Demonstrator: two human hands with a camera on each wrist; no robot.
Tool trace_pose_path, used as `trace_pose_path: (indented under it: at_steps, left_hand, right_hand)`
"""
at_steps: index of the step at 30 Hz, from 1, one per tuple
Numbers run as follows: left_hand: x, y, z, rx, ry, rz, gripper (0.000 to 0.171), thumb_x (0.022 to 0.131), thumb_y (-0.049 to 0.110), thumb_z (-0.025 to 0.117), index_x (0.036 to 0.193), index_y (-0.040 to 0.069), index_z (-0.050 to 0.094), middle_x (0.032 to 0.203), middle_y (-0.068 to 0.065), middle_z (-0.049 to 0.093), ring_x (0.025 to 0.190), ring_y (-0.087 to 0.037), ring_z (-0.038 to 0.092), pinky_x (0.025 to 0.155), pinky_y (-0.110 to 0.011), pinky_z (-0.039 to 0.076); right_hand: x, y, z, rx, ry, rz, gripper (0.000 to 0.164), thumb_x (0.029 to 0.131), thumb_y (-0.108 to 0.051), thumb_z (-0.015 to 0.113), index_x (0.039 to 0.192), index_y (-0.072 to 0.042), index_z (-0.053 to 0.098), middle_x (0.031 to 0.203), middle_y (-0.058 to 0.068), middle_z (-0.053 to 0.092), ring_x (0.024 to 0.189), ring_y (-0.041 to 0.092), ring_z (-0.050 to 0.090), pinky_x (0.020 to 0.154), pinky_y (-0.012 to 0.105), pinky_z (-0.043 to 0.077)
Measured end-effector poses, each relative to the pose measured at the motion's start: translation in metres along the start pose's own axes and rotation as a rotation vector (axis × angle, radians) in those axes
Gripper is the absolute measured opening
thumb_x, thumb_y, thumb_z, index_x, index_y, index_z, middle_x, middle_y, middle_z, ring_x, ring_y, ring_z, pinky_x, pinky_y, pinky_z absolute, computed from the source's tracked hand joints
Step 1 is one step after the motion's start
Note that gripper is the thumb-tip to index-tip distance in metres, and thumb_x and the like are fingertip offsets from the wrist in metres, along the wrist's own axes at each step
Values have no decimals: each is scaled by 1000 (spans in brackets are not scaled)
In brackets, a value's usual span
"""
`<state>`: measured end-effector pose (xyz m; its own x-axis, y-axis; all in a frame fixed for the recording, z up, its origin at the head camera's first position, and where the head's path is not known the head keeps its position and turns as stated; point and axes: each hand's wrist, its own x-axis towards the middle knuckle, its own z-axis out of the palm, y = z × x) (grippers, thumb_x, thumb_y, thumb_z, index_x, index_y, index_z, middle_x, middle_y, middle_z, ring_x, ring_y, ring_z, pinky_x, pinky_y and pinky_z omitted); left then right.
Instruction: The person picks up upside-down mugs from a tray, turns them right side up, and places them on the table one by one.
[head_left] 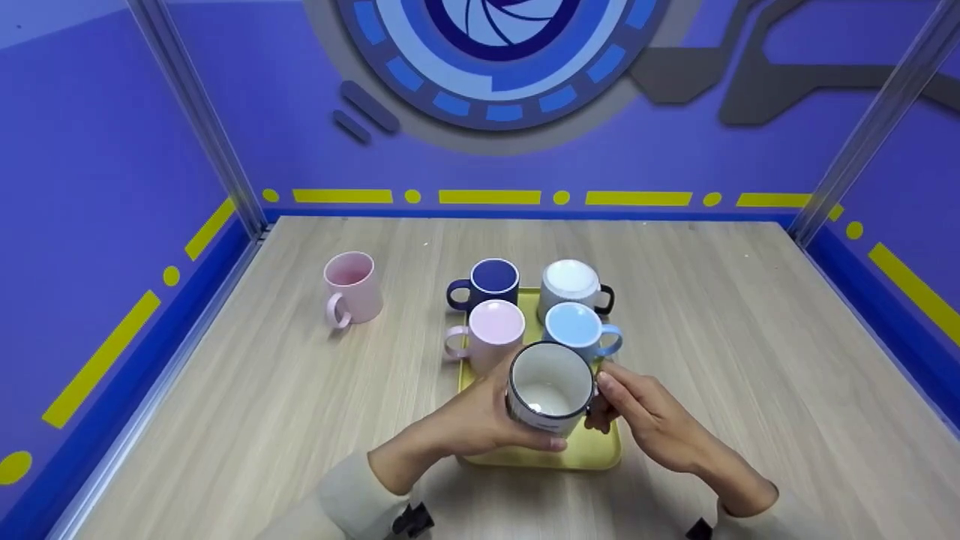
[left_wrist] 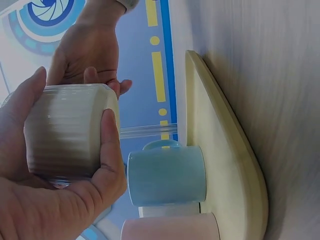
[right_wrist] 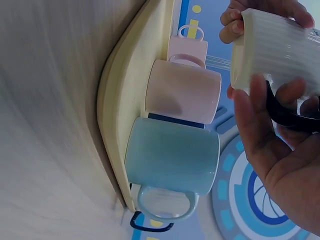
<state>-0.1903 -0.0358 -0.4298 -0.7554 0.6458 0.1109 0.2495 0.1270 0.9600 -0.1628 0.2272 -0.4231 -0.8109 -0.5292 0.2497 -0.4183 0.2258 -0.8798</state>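
A white ribbed mug (head_left: 551, 379) with a dark rim and black handle (right_wrist: 287, 119) is held above the near end of a yellow tray (head_left: 585, 456). My left hand (head_left: 480, 416) wraps round its body from the left. At the handle, on the right, my right hand (head_left: 660, 427) grips with thumb and curled fingers. Behind the held mug, a pale pink mug (head_left: 495, 330) and a light blue mug (head_left: 574, 326) stand on the tray. Farther back are a dark blue mug (head_left: 493, 279) and a white mug (head_left: 570, 289) with a black handle.
Off the tray, a pink mug (head_left: 354, 289) stands upright at the left of the wooden table (head_left: 750, 322), its handle toward the near side. Blue printed panels (head_left: 285, 135) enclose the table at the back and both sides.
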Motion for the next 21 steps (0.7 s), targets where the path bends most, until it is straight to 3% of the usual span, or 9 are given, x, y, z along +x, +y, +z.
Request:
trace_pose_path:
  at_steps: [8,13,21]
  left_hand:
    - [1,1,0,-29,-31,-10,96,75,25,95,150,40,38,144,13,55,135,-12,53,121,-47,31]
    - [0,0,-1,-39,-46,-20,95,76,26,94,151,39,38,144,12,55,135,-12,53,121,-46,31]
    - [1,0,-1,24,-37,2,96,75,27,95,150,38,37,142,13,56,132,-9,54,120,-42,35]
  right_hand:
    - [0,0,1,103,-31,17,29,114,-11,31,105,0,56,87,18,63,79,15,67,73,34,61]
    - [0,2,1,115,-44,11,29,114,-11,29,107,-1,56,87,20,62,80,17,66,75,34,60]
    - [-2,1,-1,105,-46,4,29,114,-10,29,105,-1,55,87,21,64,82,19,67,77,33,60]
